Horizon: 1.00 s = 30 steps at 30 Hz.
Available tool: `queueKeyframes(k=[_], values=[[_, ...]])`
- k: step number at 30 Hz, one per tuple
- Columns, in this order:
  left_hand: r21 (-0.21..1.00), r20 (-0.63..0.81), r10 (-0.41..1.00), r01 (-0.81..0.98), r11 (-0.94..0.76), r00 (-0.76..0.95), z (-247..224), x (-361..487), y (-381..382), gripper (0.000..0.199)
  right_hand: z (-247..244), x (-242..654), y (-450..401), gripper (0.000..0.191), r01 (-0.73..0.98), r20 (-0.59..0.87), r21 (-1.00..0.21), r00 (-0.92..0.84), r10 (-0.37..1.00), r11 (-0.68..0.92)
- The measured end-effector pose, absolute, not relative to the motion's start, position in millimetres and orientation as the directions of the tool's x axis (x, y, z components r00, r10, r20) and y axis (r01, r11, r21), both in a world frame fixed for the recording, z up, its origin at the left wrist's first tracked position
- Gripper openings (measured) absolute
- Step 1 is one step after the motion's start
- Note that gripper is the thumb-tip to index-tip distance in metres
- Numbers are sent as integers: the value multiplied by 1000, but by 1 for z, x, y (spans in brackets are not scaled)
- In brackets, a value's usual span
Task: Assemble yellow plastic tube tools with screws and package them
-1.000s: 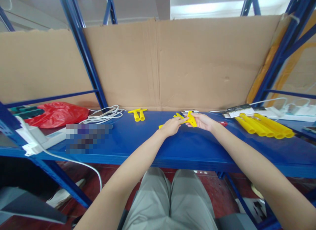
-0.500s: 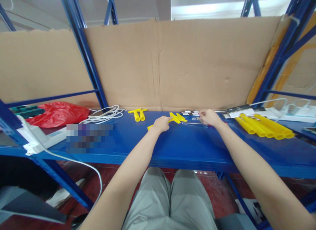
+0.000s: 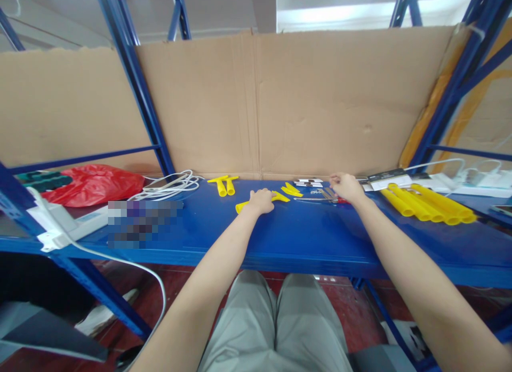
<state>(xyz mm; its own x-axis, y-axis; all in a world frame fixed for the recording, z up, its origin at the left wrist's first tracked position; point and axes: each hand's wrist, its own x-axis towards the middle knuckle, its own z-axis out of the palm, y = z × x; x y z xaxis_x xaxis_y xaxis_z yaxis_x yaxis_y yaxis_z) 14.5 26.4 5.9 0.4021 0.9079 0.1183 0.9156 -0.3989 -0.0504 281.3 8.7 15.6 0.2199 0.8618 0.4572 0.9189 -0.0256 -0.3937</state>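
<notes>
My left hand [image 3: 262,201] is closed over a yellow T-shaped handle piece [image 3: 241,208] lying on the blue shelf; its round end and its crosspiece stick out on either side of the hand. Beside it lie several flat yellow pieces [image 3: 292,189]. My right hand [image 3: 347,188] is further right, fingers bent together, above a cluster of small metal tools [image 3: 328,195] and a red-handled tool [image 3: 342,200]. Whatever its fingertips hold is too small to make out. A thin screwdriver-like rod [image 3: 306,199] and small metal bits [image 3: 316,192] lie to its left.
Two yellow T-shaped pieces [image 3: 222,188] stand back left. Several yellow tubes [image 3: 428,204] lie right, near black-and-white packets [image 3: 388,179]. White cables [image 3: 176,185], a red bag [image 3: 100,184] and a power strip [image 3: 90,223] occupy the left. Cardboard [image 3: 300,105] walls the back.
My right hand has moved slightly right, off the small metal bits. My left hand has shifted its fingers, and the yellow T-shaped piece under it has turned a little, its crosspiece now lower.
</notes>
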Motion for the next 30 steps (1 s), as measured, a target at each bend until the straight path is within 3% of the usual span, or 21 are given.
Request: queueKeyframes(k=[7,10,13,16,19,23,30], values=[[-38,129,913,922,-384,386,7,16,22,49,16,281,10,34,935,522,-344,265,811,-84],[-38,129,914,923,-382,384,8,16,21,48,21,282,18,35,955,534,-294,207,820,-50],[-45,123,913,921,-386,389,7,17,21,48,28,279,31,31,984,298,-179,27,954,28],[-44,125,911,919,-391,393,5,16,24,49,35,274,43,33,995,37,-76,-63,997,65],[-31,135,906,915,-401,402,3,16,26,50,37,270,53,33,998,-19,-52,-35,999,34],[-14,136,904,913,-408,406,2,16,27,51,35,274,66,17,998,39,-58,28,999,-26],[-8,118,906,913,-408,406,4,16,25,49,12,308,76,34,943,323,-221,310,894,-247]])
